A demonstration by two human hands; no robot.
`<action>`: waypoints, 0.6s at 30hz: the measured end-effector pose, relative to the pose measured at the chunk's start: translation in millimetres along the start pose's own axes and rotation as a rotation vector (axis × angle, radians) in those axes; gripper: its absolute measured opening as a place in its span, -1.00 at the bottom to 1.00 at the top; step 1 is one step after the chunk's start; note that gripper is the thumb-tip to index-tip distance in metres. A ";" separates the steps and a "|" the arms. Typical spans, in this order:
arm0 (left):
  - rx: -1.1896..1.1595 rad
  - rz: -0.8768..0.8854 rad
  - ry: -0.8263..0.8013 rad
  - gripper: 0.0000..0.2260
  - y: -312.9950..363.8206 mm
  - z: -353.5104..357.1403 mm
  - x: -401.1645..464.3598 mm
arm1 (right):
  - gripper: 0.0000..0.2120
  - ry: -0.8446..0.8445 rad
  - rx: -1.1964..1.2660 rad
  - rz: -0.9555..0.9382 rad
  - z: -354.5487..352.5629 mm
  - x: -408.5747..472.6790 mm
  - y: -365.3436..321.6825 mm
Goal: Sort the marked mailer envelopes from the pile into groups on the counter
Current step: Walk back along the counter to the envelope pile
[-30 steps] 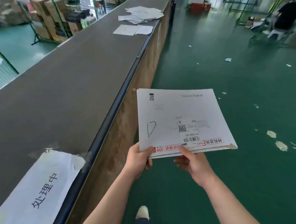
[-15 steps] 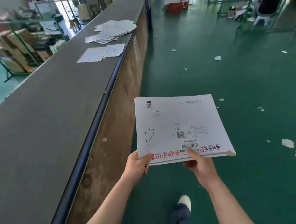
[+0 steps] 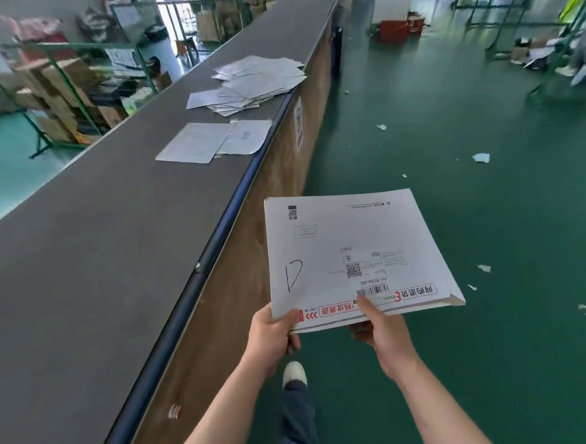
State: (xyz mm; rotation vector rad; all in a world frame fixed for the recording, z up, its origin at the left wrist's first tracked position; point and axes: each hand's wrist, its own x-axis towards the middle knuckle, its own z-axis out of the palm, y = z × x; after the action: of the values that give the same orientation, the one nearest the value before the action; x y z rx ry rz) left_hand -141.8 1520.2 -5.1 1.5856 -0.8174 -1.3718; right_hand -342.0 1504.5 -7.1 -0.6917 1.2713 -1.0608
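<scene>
Green floor (image 3: 455, 212) lies under the grip, with paper scraps (image 3: 481, 157) scattered to its right. Cardboard boxes (image 3: 54, 99) stand far left, a red crate (image 3: 395, 30) far ahead.

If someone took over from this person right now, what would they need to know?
Left hand and right hand both grip the near edge of a stack of mailers, top one marked D, held off the counter.
Ahead on the counter: two flat mailers side by side, then the loose pile.
Done: little grouping shows yet.
Left: lay the held stack in its group, then sort the pile.
</scene>
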 end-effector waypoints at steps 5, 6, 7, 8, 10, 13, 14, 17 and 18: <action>-0.083 -0.038 0.029 -0.93 40.6 -14.9 146.6 | -0.81 -0.037 -0.132 0.024 39.6 129.9 -55.7; -0.092 -0.040 0.022 -0.93 55.9 -16.9 168.5 | -0.80 -0.044 -0.158 0.017 48.8 149.3 -70.4; -0.098 -0.040 0.014 -0.95 72.2 -19.4 189.9 | -0.80 -0.049 -0.164 0.002 57.5 169.0 -84.3; -0.094 -0.037 0.006 -0.96 90.6 -21.4 210.3 | -0.82 -0.054 -0.158 -0.022 66.3 187.6 -99.4; -0.078 -0.022 0.000 -0.96 124.3 -26.0 248.8 | -0.87 -0.026 -0.091 -0.044 77.6 225.9 -124.3; -0.112 0.002 0.012 -0.96 156.5 -30.7 294.1 | -0.85 -0.015 0.020 -0.048 85.1 275.9 -148.8; -0.126 -0.001 0.019 -0.96 163.4 -29.6 317.7 | -0.83 -0.039 0.019 -0.041 88.0 302.7 -156.2; -0.112 -0.022 0.022 -0.94 167.3 -26.7 370.4 | -0.85 -0.057 0.008 -0.022 90.8 363.7 -169.7; -0.096 -0.036 -0.002 -0.92 168.5 -25.1 382.5 | -0.86 -0.051 0.018 -0.023 91.4 381.5 -173.6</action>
State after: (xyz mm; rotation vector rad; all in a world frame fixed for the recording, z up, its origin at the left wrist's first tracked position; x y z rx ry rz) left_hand -38.6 1114.3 -10.9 1.5311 -0.7166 -1.4180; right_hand -310.8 1076.9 8.5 -0.7168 1.2105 -1.0658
